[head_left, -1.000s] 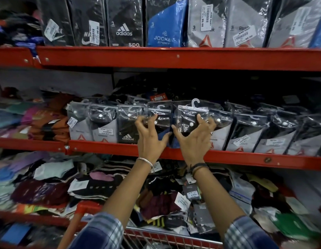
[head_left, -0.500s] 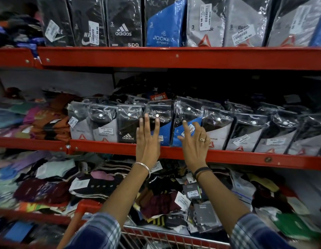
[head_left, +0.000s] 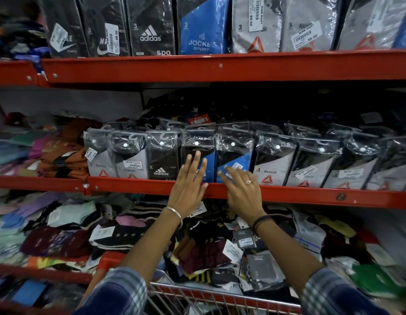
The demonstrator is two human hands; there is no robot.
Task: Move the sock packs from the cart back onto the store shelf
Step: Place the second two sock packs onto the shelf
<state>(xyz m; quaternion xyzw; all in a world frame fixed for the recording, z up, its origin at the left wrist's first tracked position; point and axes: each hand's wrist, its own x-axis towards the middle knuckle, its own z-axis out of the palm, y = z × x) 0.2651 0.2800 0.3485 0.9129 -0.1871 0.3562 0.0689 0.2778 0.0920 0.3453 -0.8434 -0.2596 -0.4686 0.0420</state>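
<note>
Both hands have come down since a moment ago: before, they were up high pushing two sock packs into the row, and now they sit low by the front lip of the red shelf (head_left: 311, 194). I see my left hand (head_left: 189, 189) flat, fingers stretched out and open, holding nothing. Its fingertips lie against the front of the left blue pack (head_left: 198, 146), which stands up straight in the row. My right hand (head_left: 242, 192) is open too, fingers spread a little, with a ring on one finger. Its fingertips touch the bottom of the right blue pack (head_left: 235, 148), just beside the first one. Neither hand grips a pack.

These two packs now stand in the middle shelf row, between the black adidas pack (head_left: 162, 155) on the left and the grey Reebok pack (head_left: 273, 158) on the right. More packs stand in line on both sides, all in shiny clear bags. Bigger packs stand on the top shelf (head_left: 152, 67).

Below my arms I see the wire edge of the cart (head_left: 220, 296), and I cannot tell what lies in it. Behind it, the bottom shelf is a messy heap of loose socks (head_left: 61, 239) in many colours. My sleeves are blue check, a silver bangle (head_left: 174, 214) is on my left wrist and dark bands (head_left: 262, 221) on my right.
</note>
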